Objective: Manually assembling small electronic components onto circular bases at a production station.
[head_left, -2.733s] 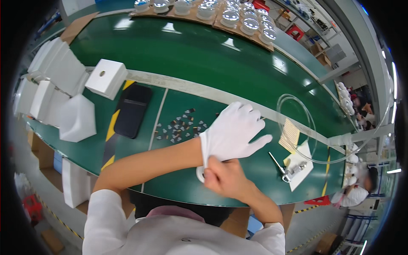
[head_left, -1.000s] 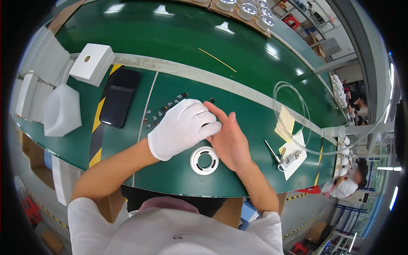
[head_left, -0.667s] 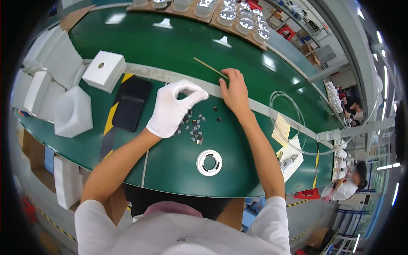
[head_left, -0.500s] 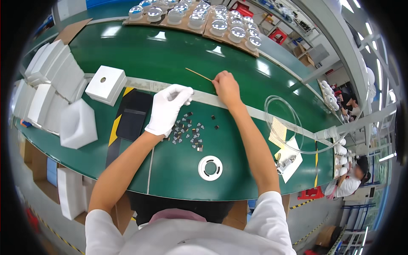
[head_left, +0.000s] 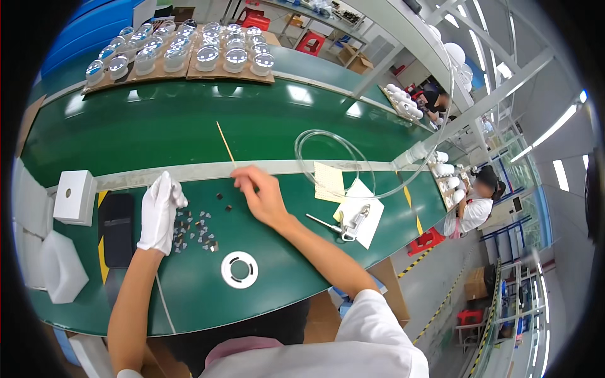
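My right hand [head_left: 259, 196], bare and slightly smeared by motion, holds a thin wooden stick [head_left: 225, 142] at its near end. The stick points away over the green belt. My left hand [head_left: 159, 215], in a white glove, is closed with thumb and fingers pinched together; whatever may be in them is hidden. Beside the glove lies a scatter of small dark and grey pieces [head_left: 200, 232], with a few dark ones [head_left: 229, 207] set apart nearer my right hand. A white ring with curved slots [head_left: 239, 269] rests flat on the green table, closer to me.
At left stand a white foam block [head_left: 74, 198], a black pad [head_left: 118, 230] and more foam. A metal air gun [head_left: 354, 222] lies on white paper at right, near a yellow sheet [head_left: 328, 181] and coiled clear tubing [head_left: 301, 143]. Clear domes [head_left: 207, 58] fill cardboard beyond the belt.
The view has swung right, bringing the air gun more fully into sight. My right hand has come back from over the belt to the near side of the pale rail, still with the stick.
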The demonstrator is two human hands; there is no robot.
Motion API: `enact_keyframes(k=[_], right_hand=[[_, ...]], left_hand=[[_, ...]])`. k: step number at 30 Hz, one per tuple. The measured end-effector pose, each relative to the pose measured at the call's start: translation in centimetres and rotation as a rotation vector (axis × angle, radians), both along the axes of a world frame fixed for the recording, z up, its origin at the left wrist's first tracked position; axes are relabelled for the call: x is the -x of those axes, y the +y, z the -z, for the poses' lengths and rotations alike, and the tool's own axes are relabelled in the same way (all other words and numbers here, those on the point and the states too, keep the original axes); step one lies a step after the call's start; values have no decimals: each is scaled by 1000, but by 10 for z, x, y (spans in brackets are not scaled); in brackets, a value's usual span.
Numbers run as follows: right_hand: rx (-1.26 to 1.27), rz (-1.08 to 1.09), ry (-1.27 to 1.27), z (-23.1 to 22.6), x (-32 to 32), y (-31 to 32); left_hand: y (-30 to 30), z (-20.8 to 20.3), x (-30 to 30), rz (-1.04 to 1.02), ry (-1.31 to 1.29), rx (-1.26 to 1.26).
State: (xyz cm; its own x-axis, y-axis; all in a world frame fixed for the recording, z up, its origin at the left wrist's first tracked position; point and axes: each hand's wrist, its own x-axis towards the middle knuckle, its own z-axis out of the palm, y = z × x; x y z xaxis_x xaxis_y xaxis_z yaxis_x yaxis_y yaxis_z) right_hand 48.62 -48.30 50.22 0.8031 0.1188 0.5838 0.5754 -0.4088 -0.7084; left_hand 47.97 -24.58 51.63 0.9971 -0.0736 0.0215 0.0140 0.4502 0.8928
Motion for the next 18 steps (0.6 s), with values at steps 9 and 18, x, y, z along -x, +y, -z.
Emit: enact_keyframes(k=[9,18], right_hand=[[257,-305,-73,-31,30,-7],[599,-312,-134,-32,40,1]], left_hand=[[-10,-7,15,13,-94,-286],[-12,-13,22,92,-148,-390]])
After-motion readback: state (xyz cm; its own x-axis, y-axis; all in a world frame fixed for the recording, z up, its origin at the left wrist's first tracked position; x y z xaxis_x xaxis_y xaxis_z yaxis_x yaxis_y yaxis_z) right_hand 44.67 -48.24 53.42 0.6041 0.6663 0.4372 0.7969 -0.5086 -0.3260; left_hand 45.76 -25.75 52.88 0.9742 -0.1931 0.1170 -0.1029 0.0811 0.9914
